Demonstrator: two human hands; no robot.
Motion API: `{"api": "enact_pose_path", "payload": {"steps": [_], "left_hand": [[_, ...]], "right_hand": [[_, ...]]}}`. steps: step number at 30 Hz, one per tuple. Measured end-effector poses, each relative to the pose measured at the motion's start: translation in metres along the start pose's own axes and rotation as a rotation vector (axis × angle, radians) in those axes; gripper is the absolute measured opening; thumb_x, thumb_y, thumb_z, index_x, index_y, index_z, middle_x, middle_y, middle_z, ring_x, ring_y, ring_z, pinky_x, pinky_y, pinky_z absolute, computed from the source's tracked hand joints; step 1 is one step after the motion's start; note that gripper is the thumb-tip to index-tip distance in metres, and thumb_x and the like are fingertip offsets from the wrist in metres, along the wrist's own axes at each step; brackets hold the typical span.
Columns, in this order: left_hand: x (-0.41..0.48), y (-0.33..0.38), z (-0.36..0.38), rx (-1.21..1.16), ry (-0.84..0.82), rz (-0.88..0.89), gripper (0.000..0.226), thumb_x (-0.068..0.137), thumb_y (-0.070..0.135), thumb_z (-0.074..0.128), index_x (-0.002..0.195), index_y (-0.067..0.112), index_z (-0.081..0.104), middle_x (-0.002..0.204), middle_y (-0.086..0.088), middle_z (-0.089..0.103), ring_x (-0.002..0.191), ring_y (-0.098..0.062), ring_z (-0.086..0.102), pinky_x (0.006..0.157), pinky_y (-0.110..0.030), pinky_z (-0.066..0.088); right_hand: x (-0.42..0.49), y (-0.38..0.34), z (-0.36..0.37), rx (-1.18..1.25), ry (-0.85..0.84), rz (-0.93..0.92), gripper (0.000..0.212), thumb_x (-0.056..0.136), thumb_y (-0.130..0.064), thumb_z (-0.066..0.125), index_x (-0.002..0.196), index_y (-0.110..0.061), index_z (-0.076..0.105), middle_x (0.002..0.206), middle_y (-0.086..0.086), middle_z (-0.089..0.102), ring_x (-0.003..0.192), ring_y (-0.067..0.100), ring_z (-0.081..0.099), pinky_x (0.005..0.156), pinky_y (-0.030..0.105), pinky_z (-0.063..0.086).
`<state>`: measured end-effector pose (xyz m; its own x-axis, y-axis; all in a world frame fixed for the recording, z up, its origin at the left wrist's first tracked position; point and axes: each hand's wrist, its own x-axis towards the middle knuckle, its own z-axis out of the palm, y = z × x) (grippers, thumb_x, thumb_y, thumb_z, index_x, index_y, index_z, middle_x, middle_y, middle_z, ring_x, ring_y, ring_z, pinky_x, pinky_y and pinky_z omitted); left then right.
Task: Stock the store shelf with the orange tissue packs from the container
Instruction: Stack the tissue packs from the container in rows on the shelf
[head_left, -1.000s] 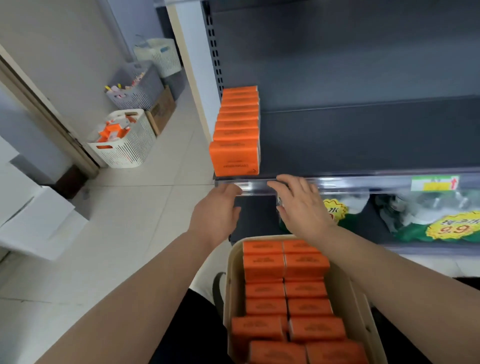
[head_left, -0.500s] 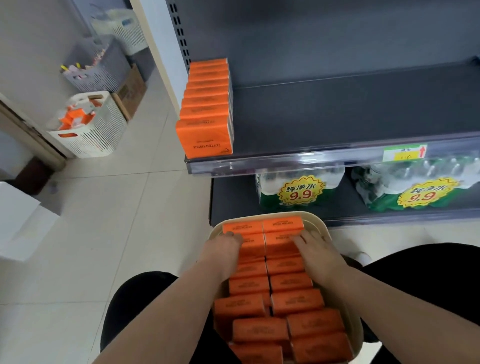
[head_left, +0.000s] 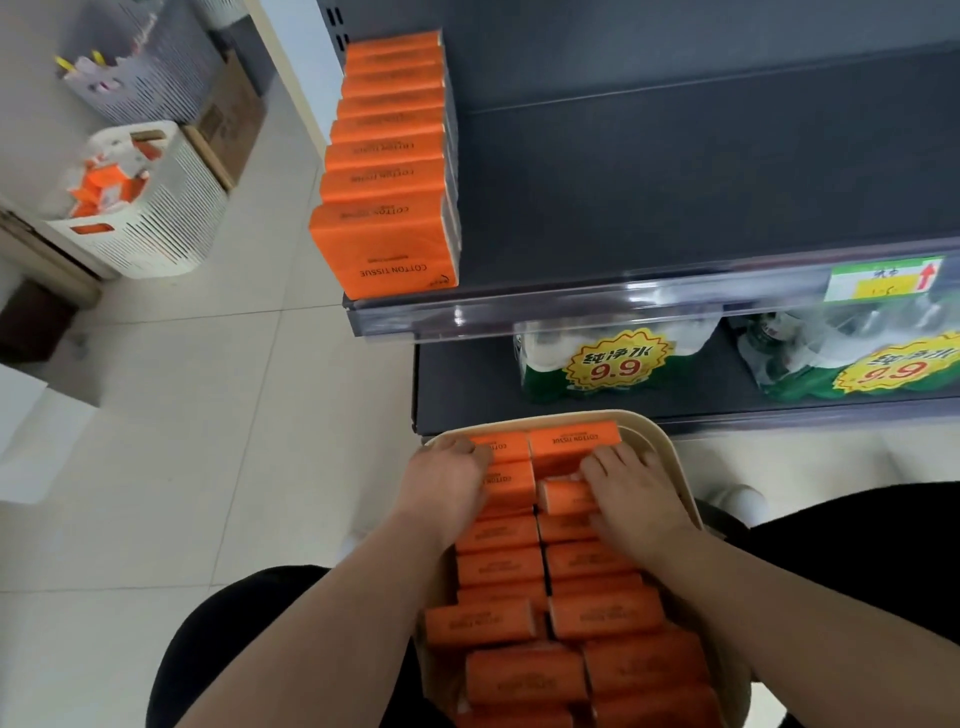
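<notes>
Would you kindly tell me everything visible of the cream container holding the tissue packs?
The container is a cream, plastic-looking tub with rounded corners and a rim, sitting low before the person, by the lower shelf. Two rows of orange tissue packs fill it. The left hand curls over a far pack; the right hand rests on others.

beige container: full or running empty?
Full, or close. Orange tissue packs fill the container in two columns, from its far rim to the frame's bottom edge; no bare bottom shows.
</notes>
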<state>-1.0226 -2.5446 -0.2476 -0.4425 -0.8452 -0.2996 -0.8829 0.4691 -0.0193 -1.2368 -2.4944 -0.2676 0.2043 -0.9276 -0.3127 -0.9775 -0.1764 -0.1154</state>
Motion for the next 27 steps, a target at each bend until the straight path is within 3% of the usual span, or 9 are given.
{"api": "enact_pose_path", "payload": {"steps": [6,11,15,21,27], "left_hand": [[0.007,0.009,0.012,0.312,-0.109,0.108,0.030,0.093,0.020,0.046,0.122,0.013,0.053,0.124,-0.009,0.057,0.120,-0.030,0.044,0.101,-0.046,0.037],[-0.003,0.034,0.007,0.215,-0.139,0.075,0.036,0.094,0.018,0.043,0.129,0.012,0.042,0.130,-0.011,0.054,0.123,-0.032,0.043,0.102,-0.045,0.034],[-0.013,0.040,-0.017,0.057,-0.050,-0.114,0.044,0.090,0.011,0.044,0.133,0.009,0.037,0.127,-0.011,0.055,0.117,-0.029,0.053,0.095,-0.040,0.045],[-0.028,0.044,-0.086,-0.085,0.097,-0.126,0.030,0.084,0.009,0.049,0.113,0.009,0.050,0.117,-0.011,0.056,0.109,-0.031,0.055,0.087,-0.039,0.047],[-0.033,0.045,-0.168,-0.188,0.312,-0.131,0.025,0.083,0.007,0.050,0.109,0.004,0.050,0.103,-0.018,0.065,0.097,-0.035,0.062,0.074,-0.041,0.048]], "right_hand": [[-0.016,0.015,-0.032,-0.070,0.019,-0.029,0.037,0.088,-0.027,0.046,0.125,-0.026,0.043,0.133,-0.003,0.048,0.126,0.020,0.039,0.100,0.039,0.028],[-0.031,0.021,-0.056,-0.094,0.120,-0.027,0.036,0.093,-0.025,0.042,0.129,-0.024,0.043,0.132,-0.001,0.048,0.121,0.022,0.041,0.098,0.040,0.028],[-0.038,0.021,-0.063,-0.070,0.192,0.053,0.036,0.092,-0.022,0.041,0.128,-0.024,0.042,0.124,-0.002,0.048,0.117,0.020,0.041,0.097,0.039,0.029],[-0.061,0.018,-0.087,-0.038,0.304,0.081,0.048,0.091,-0.026,0.045,0.137,-0.027,0.034,0.135,-0.004,0.044,0.126,0.019,0.036,0.102,0.041,0.025],[-0.064,0.041,-0.157,-0.009,0.612,0.200,0.054,0.084,-0.013,0.055,0.133,-0.029,0.036,0.129,-0.003,0.049,0.118,0.023,0.041,0.092,0.043,0.031]]}}
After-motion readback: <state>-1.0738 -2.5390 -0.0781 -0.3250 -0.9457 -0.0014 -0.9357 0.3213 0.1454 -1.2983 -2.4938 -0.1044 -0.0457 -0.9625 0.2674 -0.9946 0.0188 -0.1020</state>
